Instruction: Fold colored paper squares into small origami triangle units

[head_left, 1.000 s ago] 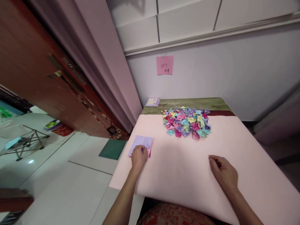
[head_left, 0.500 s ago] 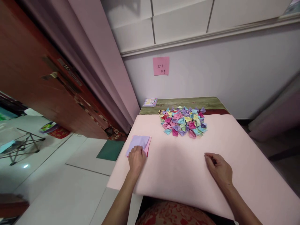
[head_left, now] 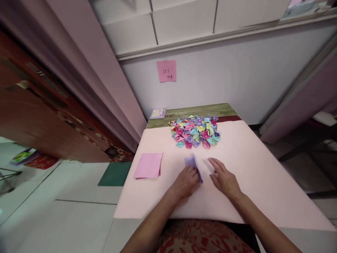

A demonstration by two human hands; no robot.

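A purple sheet of origami paper (head_left: pixel 193 163) is bent upward near the middle of the table, slightly smeared by motion. My left hand (head_left: pixel 186 181) is closed on its near edge. To the right of the sheet, my right hand (head_left: pixel 223 177) hovers with fingers apart, holding nothing. A stack of square paper (head_left: pixel 149 165), pink on top with red edges below, lies at the table's left. Beyond my hands is a heap of small folded paper pieces (head_left: pixel 196 131) in pink, purple, blue, yellow and green.
The table has a pale pink cover (head_left: pixel 252 168). At its far left corner lies a small pack of printed cards (head_left: pixel 158 113). A pink note (head_left: pixel 166 71) is stuck on the wall. A wooden door (head_left: pixel 47 116) and a curtain (head_left: pixel 86 56) stand to the left.
My left hand has moved right from the stack, taking the purple top sheet and uncovering a pink one. My right hand has come inward and its fingers have spread. The view has shifted right.
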